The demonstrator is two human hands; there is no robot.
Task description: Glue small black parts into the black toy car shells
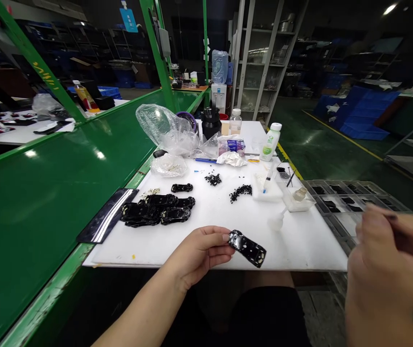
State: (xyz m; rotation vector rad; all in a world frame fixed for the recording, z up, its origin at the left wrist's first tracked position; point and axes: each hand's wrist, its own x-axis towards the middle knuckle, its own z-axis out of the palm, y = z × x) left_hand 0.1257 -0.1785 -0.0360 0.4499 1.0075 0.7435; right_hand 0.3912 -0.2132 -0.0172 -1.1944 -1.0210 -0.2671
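Observation:
Between the thumb and fingers of my left hand [206, 246] is a glossy black toy car chassis [246, 247], held by one end above the front edge of the white work surface [206, 217]. My right hand [390, 260] is raised at the far right, smeared by motion. Its fingers are curled together, and whatever they hold cannot be made out. More black chassis [152, 210] lie in a pile to the left, with a single one [182, 187] just behind. Small black parts form two heaps, one at the back [213, 179] and one farther right [240, 193].
A syringe [268, 179] lies on a white block beside a small clear dish [300, 200]. Plastic bags [172, 137], a tissue pack [231, 145] and a white bottle [271, 141] stand behind. A compartment tray [343, 195] sits right; a green conveyor [65, 188] runs along the left.

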